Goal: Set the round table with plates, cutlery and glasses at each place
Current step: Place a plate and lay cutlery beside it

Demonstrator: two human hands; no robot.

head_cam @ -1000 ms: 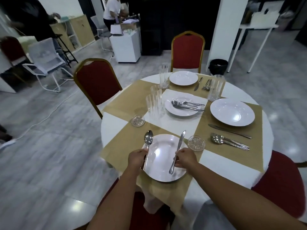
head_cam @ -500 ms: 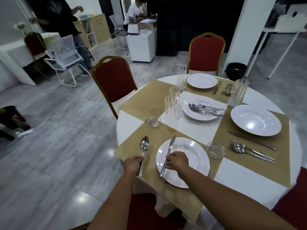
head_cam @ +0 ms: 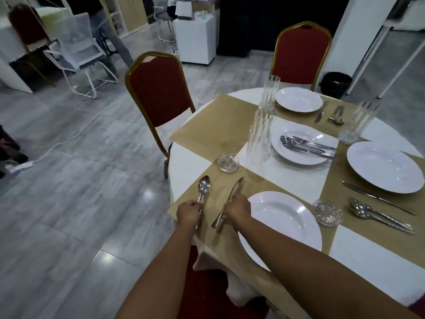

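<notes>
Where the table (head_cam: 358,256) fills the right of the frame, a plate (head_cam: 282,229) sits at lower centre. Just left of it, right hand (head_cam: 238,209) curls round a knife (head_cam: 235,188). Further left, left hand (head_cam: 189,212) grips a spoon (head_cam: 204,186) by the handle.

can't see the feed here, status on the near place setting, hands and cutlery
Left hand grips spoon. Right hand grips knife, both left of near plate. Nothing blocking; glass coaster sits clear beyond knife tip.
</notes>
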